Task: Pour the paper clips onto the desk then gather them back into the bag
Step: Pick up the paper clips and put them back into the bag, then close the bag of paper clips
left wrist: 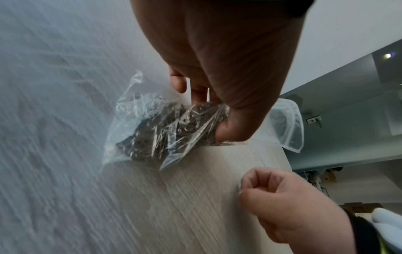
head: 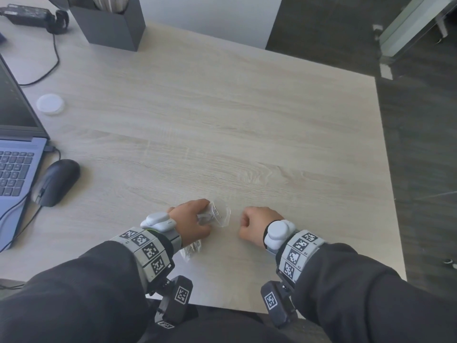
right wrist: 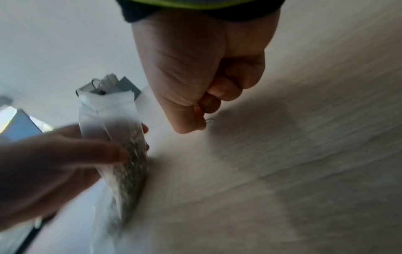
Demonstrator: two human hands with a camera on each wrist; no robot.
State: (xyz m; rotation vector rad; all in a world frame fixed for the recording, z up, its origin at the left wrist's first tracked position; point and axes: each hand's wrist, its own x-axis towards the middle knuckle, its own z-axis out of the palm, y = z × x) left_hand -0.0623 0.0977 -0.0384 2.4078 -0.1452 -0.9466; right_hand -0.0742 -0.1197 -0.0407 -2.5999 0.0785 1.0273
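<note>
The pale wood-grain table (head: 222, 115) carries a grey laptop (head: 17, 154), black mouse (head: 55, 181), white round lid (head: 50, 104) at left; dark box (head: 111, 26) upper left; a clear plastic bag (head: 217, 214) seemingly resting at lower centre.

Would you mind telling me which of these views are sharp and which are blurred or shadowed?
Head view: sharp, evenly lit, edges bent by the wide lens. Left wrist view: the bag of paper clips is crisp, the desk smeared at left. Right wrist view: blurred throughout, with a soft shadow beside the right hand.
</note>
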